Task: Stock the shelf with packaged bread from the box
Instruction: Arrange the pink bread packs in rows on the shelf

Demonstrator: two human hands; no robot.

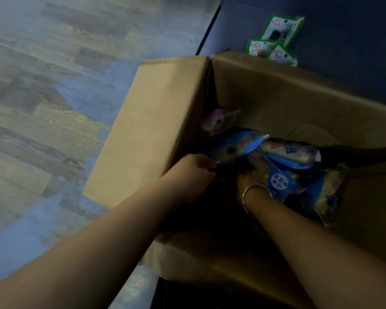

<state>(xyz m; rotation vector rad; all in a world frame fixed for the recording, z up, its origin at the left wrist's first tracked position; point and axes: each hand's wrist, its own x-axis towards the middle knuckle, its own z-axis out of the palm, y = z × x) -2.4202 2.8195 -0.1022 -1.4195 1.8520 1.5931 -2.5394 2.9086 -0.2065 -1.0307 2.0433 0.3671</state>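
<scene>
Seen from above, both arms reach into an open cardboard box (161,121) on a wood floor (42,85). The left hand (192,172) is curled at the edge of a blue bread pack (236,146), fingers apparently pinching it. The right hand (252,181), wearing a bangle (254,194), is buried among the packs; its grip cannot be told. Several blue packs and a pink pack (218,121) remain in the box. Green packets (276,39) lie on a dark surface beyond. No shelf is visible, so stocking looks unfinished.

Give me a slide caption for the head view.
Both hands reach into a cardboard box of blue bread packs.
</scene>
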